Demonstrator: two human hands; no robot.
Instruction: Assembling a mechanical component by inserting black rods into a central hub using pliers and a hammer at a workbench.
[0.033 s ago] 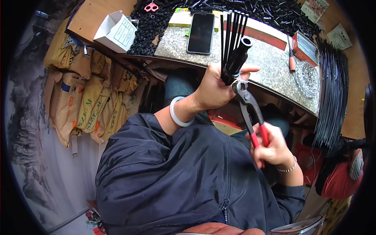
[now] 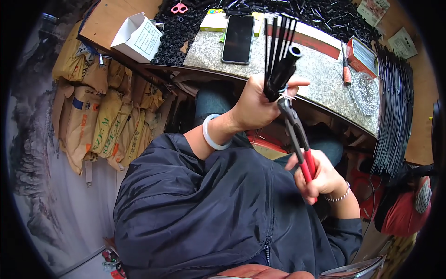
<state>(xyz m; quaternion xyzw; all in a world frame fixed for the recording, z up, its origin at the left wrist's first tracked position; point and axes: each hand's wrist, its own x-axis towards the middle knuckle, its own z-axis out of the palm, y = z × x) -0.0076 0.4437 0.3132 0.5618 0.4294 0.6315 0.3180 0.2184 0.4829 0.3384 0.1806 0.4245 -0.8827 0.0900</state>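
At frame centre, the left hand (image 2: 253, 104) grips a bundle of black rods (image 2: 280, 56); the right hand (image 2: 320, 179) squeezes red-handled pincers (image 2: 297, 135) biting the bundle's base above the desk (image 2: 325, 79).

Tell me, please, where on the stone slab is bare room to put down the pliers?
The stone slab is bare between the phone and the glass ashtray, below the red strip. It is crowded behind with small black parts, and the right side holds black rods.

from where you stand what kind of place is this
Probably a small assembly workshop: heaps of small black parts on a cluttered bench, stacked sacks beside it, and red-handled pincers held to a bundle of black rods.
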